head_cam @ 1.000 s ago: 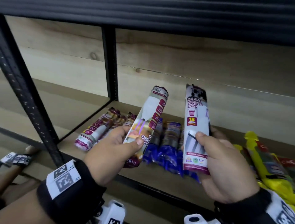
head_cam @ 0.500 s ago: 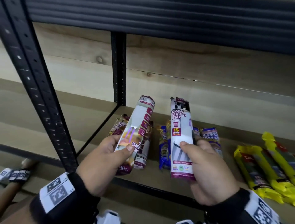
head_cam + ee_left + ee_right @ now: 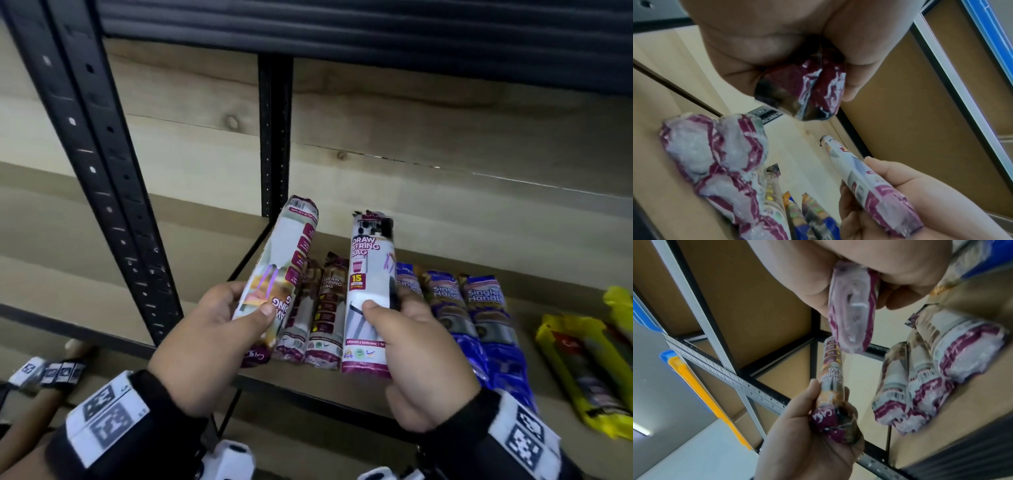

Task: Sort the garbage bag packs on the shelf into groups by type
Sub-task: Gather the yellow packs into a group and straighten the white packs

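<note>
My left hand (image 3: 219, 329) grips a maroon-and-white draw string bag pack (image 3: 284, 267), tilted with its top to the right; its crumpled end shows in the left wrist view (image 3: 809, 91). My right hand (image 3: 411, 346) holds a second draw string pack (image 3: 370, 284) upright, seen end-on in the right wrist view (image 3: 853, 309). Both packs hang above the front of the wooden shelf (image 3: 342, 383). Between the hands, more maroon draw string packs (image 3: 318, 311) lie on the shelf. Blue singlet handle packs (image 3: 479, 318) lie to their right, then yellow packs (image 3: 589, 370).
A black perforated upright (image 3: 102, 171) stands at the front left and another post (image 3: 274, 137) at the back. A dark shelf edge (image 3: 342, 24) runs overhead. Wood panelling backs the shelf. The shelf's black front rail (image 3: 308, 404) passes under my hands.
Both hands with their packs have stayed close together while the view swung right and down. The maroon packs on the shelf now show between the two held packs, the yellow ones further right.
</note>
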